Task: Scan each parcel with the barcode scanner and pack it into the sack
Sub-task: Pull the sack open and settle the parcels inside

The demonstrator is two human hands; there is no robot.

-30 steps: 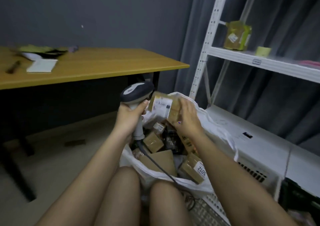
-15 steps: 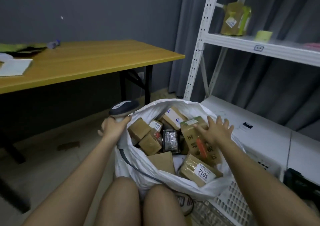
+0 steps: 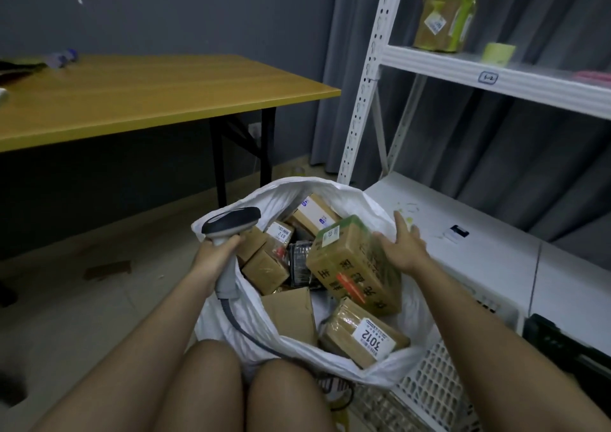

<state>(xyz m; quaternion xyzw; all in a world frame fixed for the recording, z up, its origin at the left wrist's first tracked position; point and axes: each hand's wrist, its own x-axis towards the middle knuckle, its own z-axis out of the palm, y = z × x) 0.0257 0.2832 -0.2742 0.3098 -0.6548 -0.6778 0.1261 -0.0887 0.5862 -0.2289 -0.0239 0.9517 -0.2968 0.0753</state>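
A white sack [image 3: 350,200] stands open between my knees, filled with several brown cardboard parcels. The biggest one, a box with a green top and red print [image 3: 353,266], lies tilted on the pile at the right. My left hand [image 3: 216,253] grips the handle of the grey barcode scanner [image 3: 231,225] at the sack's left rim, its cable running down the sack's side. My right hand [image 3: 401,248] hovers with spread fingers just right of the big box, holding nothing. A parcel labelled 3012 [image 3: 367,335] lies at the near edge.
A yellow-topped table [image 3: 165,97] with black legs stands at the left. A white metal shelf rack [image 3: 373,77] at the right carries a taped parcel [image 3: 443,14] and a tape roll [image 3: 498,54]. White perforated crates [image 3: 429,385] sit beside the sack on my right.
The small parcel held up to the scanner one second ago is gone from my right hand, which has lifted off the big box and moved right, fingers spread. The left hand lowered the scanner.
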